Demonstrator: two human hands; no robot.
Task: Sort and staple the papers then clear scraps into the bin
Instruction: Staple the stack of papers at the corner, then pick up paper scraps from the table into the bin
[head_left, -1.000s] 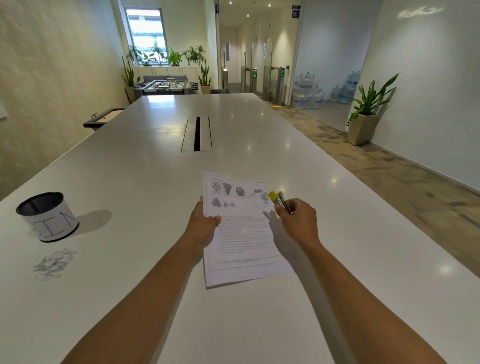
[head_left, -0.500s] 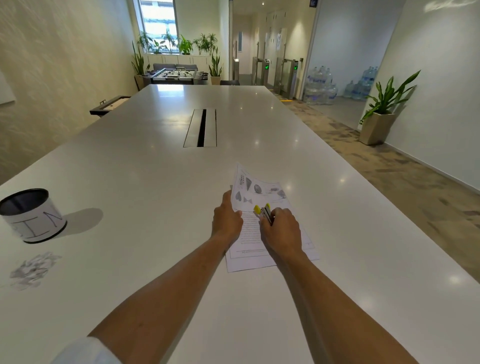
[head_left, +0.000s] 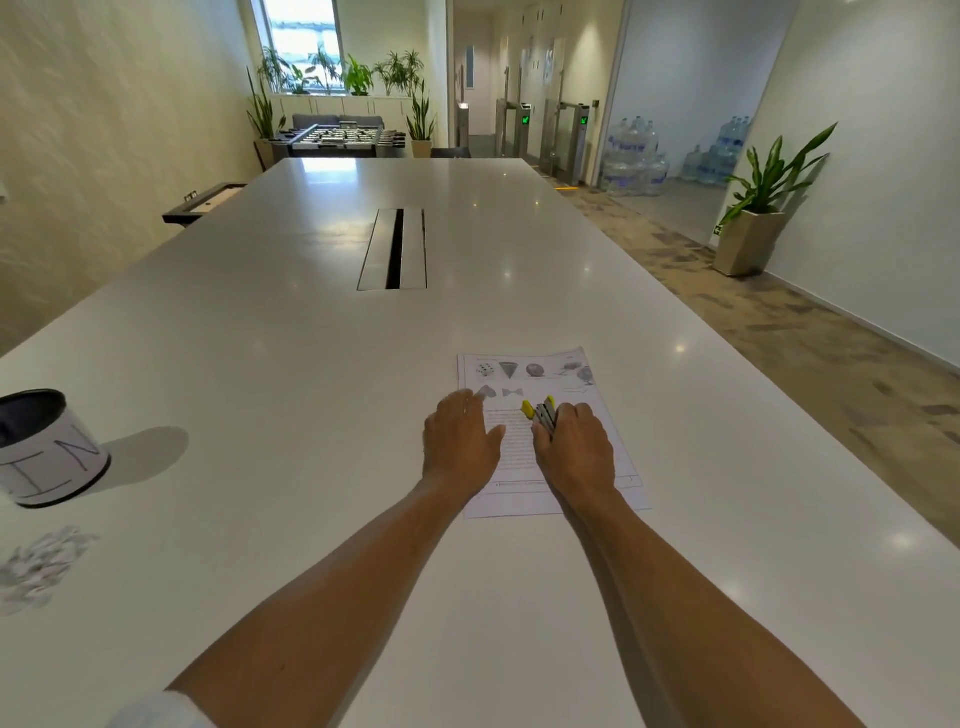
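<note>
A printed stack of papers (head_left: 540, 371) with small shape drawings lies flat on the white table (head_left: 311, 364). My left hand (head_left: 460, 441) rests flat on the left side of the papers, fingers straight. My right hand (head_left: 576, 449) grips a yellow and grey stapler (head_left: 540, 410) and sits on the papers; the stapler's tip points away from me. At the far left stands a black bin (head_left: 47, 449) with a white label. A small heap of paper scraps (head_left: 41, 564) lies on the table in front of the bin.
A cable slot (head_left: 395, 249) is set into the table's middle, farther away. The table's right edge drops to a carpeted floor with a potted plant (head_left: 763, 208) by the wall. A foosball table (head_left: 340, 137) stands beyond the table's far end.
The papers went from held up and tilted to lying flat and squared on the table. My left hand opened flat on them, and my right hand with the stapler came down onto the sheet.
</note>
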